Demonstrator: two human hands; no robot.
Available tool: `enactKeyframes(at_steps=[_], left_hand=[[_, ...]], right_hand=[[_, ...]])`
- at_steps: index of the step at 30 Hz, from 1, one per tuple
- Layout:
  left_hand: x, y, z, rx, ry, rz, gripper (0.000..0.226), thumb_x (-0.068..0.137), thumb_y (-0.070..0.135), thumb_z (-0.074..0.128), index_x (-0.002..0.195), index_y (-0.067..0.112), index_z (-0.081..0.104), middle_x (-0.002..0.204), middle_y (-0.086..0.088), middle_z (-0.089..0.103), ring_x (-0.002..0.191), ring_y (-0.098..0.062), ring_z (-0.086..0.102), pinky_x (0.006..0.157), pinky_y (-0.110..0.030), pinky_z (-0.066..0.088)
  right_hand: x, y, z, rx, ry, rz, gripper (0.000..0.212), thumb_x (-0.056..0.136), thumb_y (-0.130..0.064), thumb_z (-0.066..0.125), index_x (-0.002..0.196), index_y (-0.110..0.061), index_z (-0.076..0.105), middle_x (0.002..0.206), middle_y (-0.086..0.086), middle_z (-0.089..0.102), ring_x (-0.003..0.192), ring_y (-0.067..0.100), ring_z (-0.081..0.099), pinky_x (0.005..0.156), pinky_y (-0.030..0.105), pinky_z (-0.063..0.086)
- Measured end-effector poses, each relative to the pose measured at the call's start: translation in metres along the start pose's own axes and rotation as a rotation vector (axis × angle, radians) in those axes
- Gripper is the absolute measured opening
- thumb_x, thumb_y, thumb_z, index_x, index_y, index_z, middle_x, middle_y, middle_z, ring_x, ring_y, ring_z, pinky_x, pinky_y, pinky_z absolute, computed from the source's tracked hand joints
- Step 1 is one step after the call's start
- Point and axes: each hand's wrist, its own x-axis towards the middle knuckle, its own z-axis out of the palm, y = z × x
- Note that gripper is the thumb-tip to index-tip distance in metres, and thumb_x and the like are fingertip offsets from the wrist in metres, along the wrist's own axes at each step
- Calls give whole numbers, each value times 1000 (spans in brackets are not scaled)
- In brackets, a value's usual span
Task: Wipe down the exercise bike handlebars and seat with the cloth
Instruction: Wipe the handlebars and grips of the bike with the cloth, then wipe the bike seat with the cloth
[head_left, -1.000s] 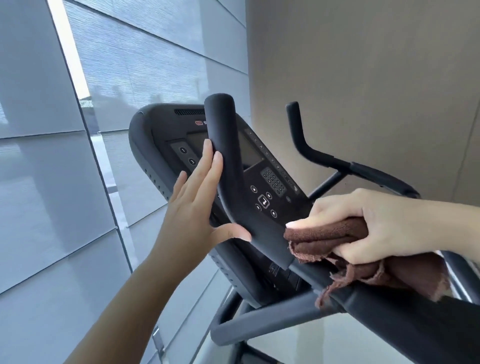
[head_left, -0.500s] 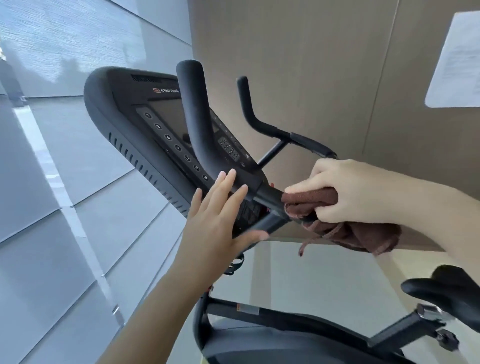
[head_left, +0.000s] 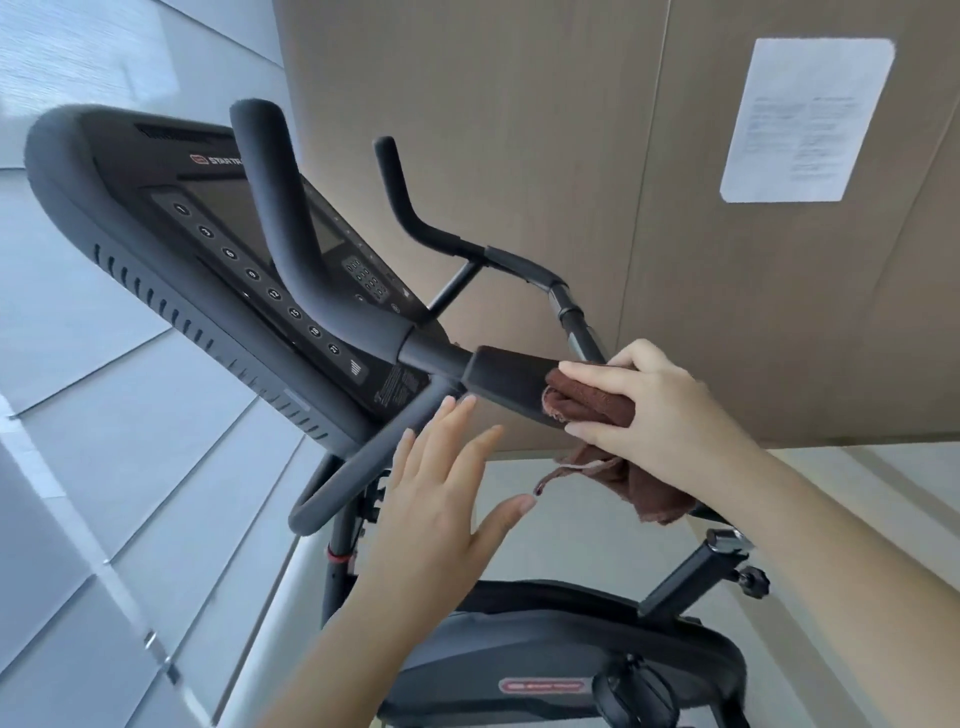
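We see a brown cloth (head_left: 589, 404) folded over the near handlebar (head_left: 501, 382) of the exercise bike, gripped by the right hand (head_left: 670, 410), fingers curled around it. Just below, the left hand (head_left: 441, 504) hovers, fingers straight, spread, holding nothing.

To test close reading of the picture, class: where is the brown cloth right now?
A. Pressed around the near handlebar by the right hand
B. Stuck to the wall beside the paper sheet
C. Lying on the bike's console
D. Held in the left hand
A: the right hand grips the brown cloth around the near handlebar, while the left hand is spread open and holds nothing.
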Motion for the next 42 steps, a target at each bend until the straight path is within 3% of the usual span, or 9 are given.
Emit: enactKeyframes(at_steps=[8, 17, 21, 26, 38, 42], left_hand=[[17, 89, 53, -74, 33, 111, 47, 87, 42, 44, 117, 8, 56, 135, -14, 45, 130, -28, 36, 99, -53, 38], [50, 196, 168, -111, -39, 120, 44, 88, 41, 42, 116, 9, 55, 133, -15, 48, 128, -30, 40, 101, -49, 35], [56, 216, 214, -108, -96, 65, 39, 87, 32, 57, 115, 5, 56, 129, -17, 51, 122, -34, 46, 98, -51, 38], [64, 221, 263, -104, -170, 25, 37, 84, 23, 62, 115, 3, 56, 128, -19, 52, 118, -36, 49, 96, -51, 39], [113, 167, 413, -113, -393, -64, 47, 90, 31, 51, 130, 8, 43, 143, -14, 37, 135, -30, 26, 109, -49, 24], [135, 141, 461, -120, -476, -116, 50, 90, 32, 52, 132, 8, 41, 145, -13, 34, 136, -28, 22, 110, -43, 16]], right_hand=[[-63, 89, -14, 240, -54, 171, 52, 78, -13, 69, 122, -36, 57, 96, -2, 50, 85, 7, 51, 73, -2, 33], [-134, 215, -71, 269, 30, 320, 52, 76, -11, 72, 122, -31, 58, 103, -3, 53, 95, 3, 52, 80, -2, 33], [-162, 262, -78, 247, 34, 366, 52, 75, -9, 72, 122, -28, 59, 98, -4, 51, 92, -2, 52, 77, -4, 33], [-177, 304, -66, 247, -8, 424, 53, 77, -10, 71, 124, -29, 56, 102, -2, 52, 94, 5, 54, 80, -2, 35], [-145, 398, 25, 277, -14, 621, 53, 77, -11, 72, 126, -24, 56, 108, 1, 50, 97, 10, 54, 79, -6, 32], [-107, 432, 45, 265, -55, 660, 53, 79, -12, 70, 128, -24, 53, 110, 1, 47, 98, 12, 54, 84, 8, 38]])
